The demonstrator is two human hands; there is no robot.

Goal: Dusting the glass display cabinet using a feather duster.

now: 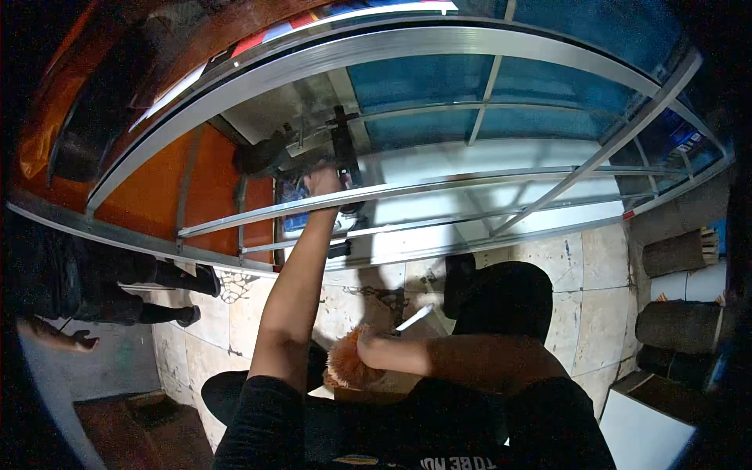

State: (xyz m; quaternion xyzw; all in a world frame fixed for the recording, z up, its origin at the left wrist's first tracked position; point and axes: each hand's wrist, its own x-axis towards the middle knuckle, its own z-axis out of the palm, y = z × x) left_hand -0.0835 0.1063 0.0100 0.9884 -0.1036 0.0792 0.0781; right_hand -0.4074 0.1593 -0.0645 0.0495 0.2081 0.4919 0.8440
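My left arm reaches forward into an aluminium-framed display case (pixel 439 188). The left hand (pixel 323 182) is inside it, beside a black upright object (pixel 343 145) whose kind I cannot make out. Shadow and blur hide its fingers, so its grip does not show. Low in front of my body, my right hand (pixel 374 350) is closed on a duster with fluffy orange bristles (pixel 345 362). A white handle (pixel 415 317) sticks out past that hand to the upper right. Blue printed packaging (pixel 294 205) lies near my left hand in the case.
Metal rails (pixel 376 196) cross in front of my left forearm. Orange panels (pixel 145 188) close the case's left side. Another person's legs (pixel 176 282) and hand (pixel 82 341) are at the left. Dark rolls (pixel 677 325) and a white box (pixel 646 423) stand at the right on the tiled floor (pixel 576 266).
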